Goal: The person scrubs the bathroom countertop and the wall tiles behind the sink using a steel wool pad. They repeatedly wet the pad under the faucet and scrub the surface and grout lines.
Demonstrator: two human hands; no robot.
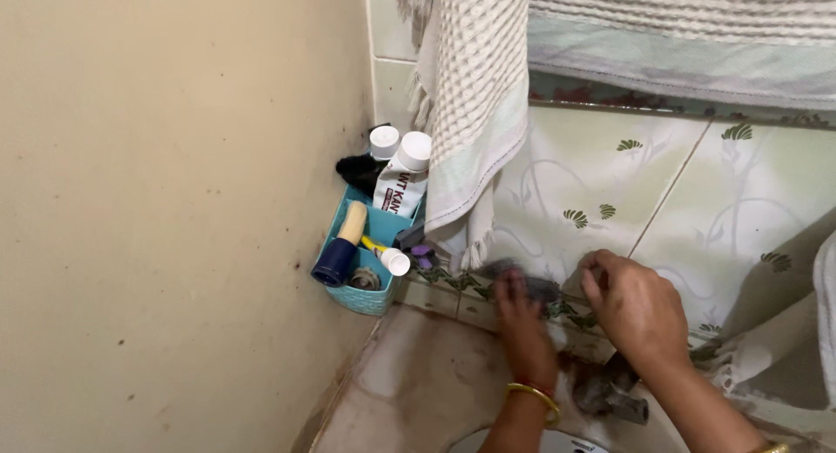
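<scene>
A dark scrubbing pad [521,283] is pressed against the patterned border tiles [453,283] low on the wall, just above the tap [614,392]. It is blurred, so its exact make cannot be told; it appears dark grey, rough and wadded. It is judged light, soft and compressible, likely wet and somewhat slippery, and best taken hold of across its bulk with the fingertips.

The left hand [525,327] is closed over the pad from below, fingers curled onto it; a yellow bangle [533,394] is worn at the wrist. The right hand [634,307] is set on the tiles just beside the pad, fingers bent; whether anything is gripped in it cannot be told.

To the left, a teal basket [370,298] is lodged in the corner, holding white-capped tubes [401,181], a dark blue bottle [335,260] and small items. A waffle-weave towel [475,104] hangs above, its fringe near the basket. The pale floral wall tiles [610,183] are noted behind.
</scene>
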